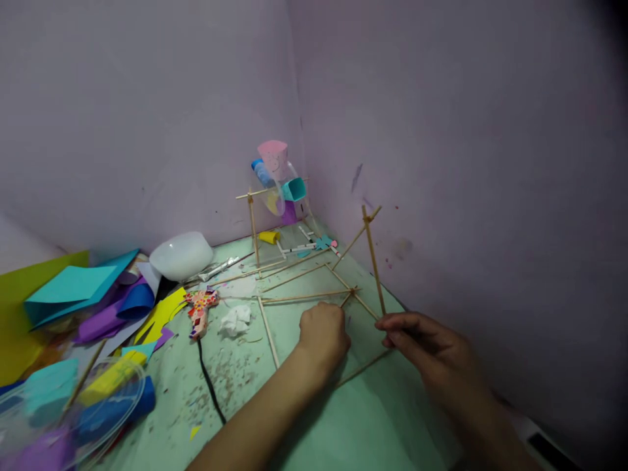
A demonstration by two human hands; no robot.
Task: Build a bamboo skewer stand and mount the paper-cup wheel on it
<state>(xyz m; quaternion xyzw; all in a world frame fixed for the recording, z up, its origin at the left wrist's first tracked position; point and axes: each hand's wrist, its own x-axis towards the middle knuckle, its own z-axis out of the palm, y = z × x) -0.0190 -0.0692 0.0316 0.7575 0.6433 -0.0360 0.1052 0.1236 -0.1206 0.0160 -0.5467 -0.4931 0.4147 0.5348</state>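
A frame of thin wooden sticks [307, 297] stands on the pale green table, its sticks joined at several corners. My right hand [426, 343] pinches the frame at its lower right corner, where an upright stick [374, 265] meets the lower sticks. Closed into a fist, my left hand [324, 333] rests at the middle of the frame, just below a stick joint; the end of a slanting stick disappears behind its fingers, and what it holds is hidden.
Behind stands a stick model with a pink cup [273, 157] and a teal cup [294, 190]. On the left are a white bowl [181, 255], a patterned glue gun [199, 311] with a black cord, crumpled tissue [235, 320], coloured sheets [73, 288] and a clear plastic lid [132, 405]. Walls border the table.
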